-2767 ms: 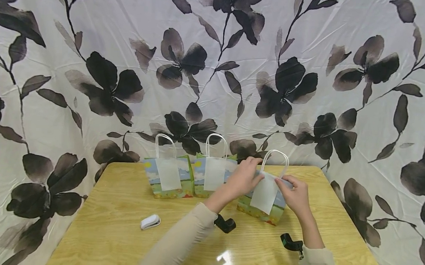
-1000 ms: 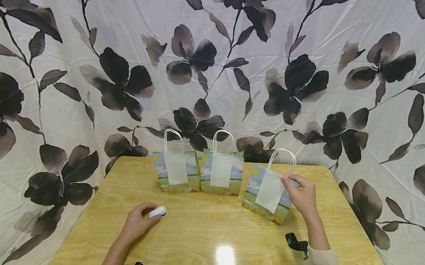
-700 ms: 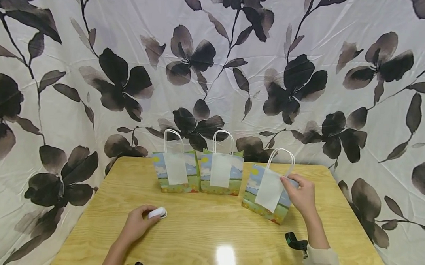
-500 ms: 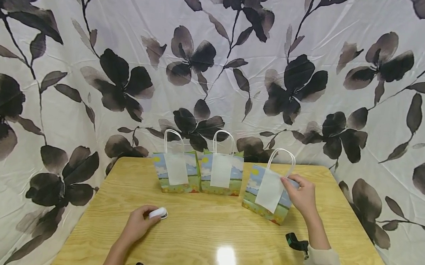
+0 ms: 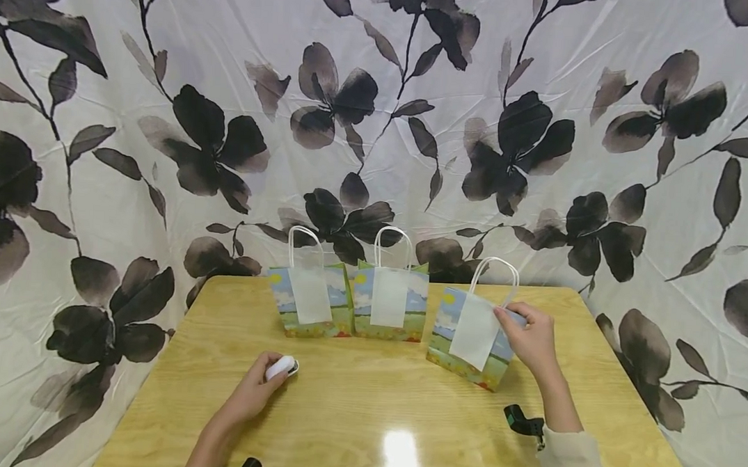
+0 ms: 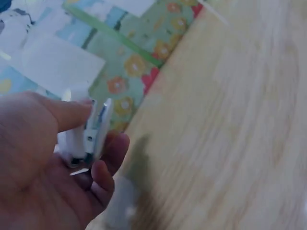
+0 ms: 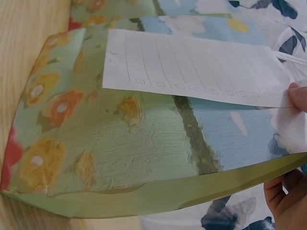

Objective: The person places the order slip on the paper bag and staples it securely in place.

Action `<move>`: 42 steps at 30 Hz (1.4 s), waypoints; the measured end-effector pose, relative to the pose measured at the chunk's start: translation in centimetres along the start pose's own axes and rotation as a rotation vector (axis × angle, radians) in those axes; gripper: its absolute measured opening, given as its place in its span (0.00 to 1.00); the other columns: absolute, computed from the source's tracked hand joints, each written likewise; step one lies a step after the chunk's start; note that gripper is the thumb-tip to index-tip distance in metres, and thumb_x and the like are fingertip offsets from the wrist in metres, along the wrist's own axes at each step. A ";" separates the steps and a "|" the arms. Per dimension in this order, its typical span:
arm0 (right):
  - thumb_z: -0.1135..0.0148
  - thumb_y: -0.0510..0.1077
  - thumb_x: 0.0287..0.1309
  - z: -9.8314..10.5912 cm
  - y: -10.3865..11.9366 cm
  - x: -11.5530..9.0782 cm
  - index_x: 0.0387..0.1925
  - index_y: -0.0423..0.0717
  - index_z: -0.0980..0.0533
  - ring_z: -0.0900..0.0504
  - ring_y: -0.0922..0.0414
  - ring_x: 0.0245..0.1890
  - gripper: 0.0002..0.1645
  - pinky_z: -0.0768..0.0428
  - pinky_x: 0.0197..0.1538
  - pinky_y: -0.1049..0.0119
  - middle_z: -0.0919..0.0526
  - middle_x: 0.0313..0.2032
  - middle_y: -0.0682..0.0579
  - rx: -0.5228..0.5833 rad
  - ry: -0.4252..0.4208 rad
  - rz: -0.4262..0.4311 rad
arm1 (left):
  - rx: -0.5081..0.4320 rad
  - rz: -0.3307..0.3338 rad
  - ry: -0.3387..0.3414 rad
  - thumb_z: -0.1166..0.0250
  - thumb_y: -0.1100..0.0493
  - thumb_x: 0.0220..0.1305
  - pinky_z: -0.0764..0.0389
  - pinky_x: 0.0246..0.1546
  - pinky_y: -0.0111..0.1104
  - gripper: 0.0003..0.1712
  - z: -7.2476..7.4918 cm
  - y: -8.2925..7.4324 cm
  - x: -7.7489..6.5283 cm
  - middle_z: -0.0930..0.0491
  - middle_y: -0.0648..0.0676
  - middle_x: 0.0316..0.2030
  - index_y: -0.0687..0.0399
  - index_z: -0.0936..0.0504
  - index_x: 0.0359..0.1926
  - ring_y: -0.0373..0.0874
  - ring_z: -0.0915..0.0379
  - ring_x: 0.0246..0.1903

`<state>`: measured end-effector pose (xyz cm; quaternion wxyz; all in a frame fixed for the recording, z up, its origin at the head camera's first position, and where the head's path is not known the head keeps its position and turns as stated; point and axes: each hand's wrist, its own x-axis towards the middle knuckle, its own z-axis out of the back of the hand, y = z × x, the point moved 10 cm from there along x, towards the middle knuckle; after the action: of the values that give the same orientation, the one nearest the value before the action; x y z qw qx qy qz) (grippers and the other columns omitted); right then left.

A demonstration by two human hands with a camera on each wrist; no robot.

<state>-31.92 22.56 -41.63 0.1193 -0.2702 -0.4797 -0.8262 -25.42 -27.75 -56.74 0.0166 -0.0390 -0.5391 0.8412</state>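
Observation:
My left hand (image 5: pixel 251 392) holds a small white stapler (image 5: pixel 282 368) low over the table's left half. In the left wrist view the thumb presses one side of the stapler (image 6: pixel 76 136) and the fingers curl under it, its mouth pointing away. At the right, my right hand (image 5: pixel 532 338) pinches the top edge of a paper gift bag (image 5: pixel 448 313) together with a white paper slip (image 5: pixel 475 332). This bag stands slightly turned, printed with sky and flowers, with white handles. The right wrist view shows lines and small boxes on the slip (image 7: pixel 182 67).
Two like gift bags, a left one (image 5: pixel 280 292) and a middle one (image 5: pixel 416 301), stand side by side at the back, each with a white slip on its front. The wooden table (image 5: pixel 341 413) ends at a floral curtain (image 5: pixel 377 157).
My left hand left the right-hand bag, went to the stapler at the left, took hold of it and has just lifted it slightly. The right hand stays on the bag and slip.

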 end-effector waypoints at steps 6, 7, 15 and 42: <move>0.31 0.38 0.58 -0.1 -0.1 -0.2 0.29 0.40 0.16 0.20 0.63 0.31 0.05 0.27 0.38 0.74 0.15 0.31 0.48 0.003 0.004 0.014 | -0.145 0.021 0.220 0.50 0.54 0.76 0.30 0.39 0.36 0.23 -3.2 -1.9 -0.3 0.38 0.66 0.53 0.65 0.43 0.61 0.53 0.37 0.44; 0.31 0.39 0.58 0.0 -0.1 -0.2 0.29 0.39 0.16 0.20 0.63 0.32 0.05 0.27 0.39 0.75 0.15 0.32 0.47 0.006 -0.004 0.014 | -0.161 0.008 0.256 0.51 0.52 0.77 0.31 0.37 0.35 0.25 -3.8 -2.4 -0.3 0.39 0.66 0.52 0.66 0.44 0.61 0.53 0.38 0.43; 0.30 0.35 0.56 -0.1 0.0 0.2 0.29 0.38 0.16 0.21 0.66 0.33 0.03 0.28 0.39 0.76 0.14 0.32 0.47 0.028 -0.014 0.015 | -0.242 -0.064 0.270 0.46 0.53 0.75 0.28 0.35 0.36 0.30 -6.4 -6.1 1.2 0.30 0.64 0.46 0.72 0.37 0.66 0.45 0.33 0.36; 0.32 0.31 0.56 0.2 0.5 -0.2 0.27 0.38 0.17 0.19 0.60 0.36 0.03 0.26 0.44 0.70 0.15 0.32 0.44 0.038 -0.030 0.014 | -0.786 -0.237 0.315 0.38 0.74 0.61 0.25 0.46 0.31 0.29 -13.2 -22.5 6.3 0.30 0.59 0.50 0.77 0.37 0.61 0.47 0.30 0.47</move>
<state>-31.45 22.48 -41.35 0.1229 -0.2834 -0.4950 -0.8121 -30.94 -5.94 -42.06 0.1787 -0.1079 -0.8098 0.5483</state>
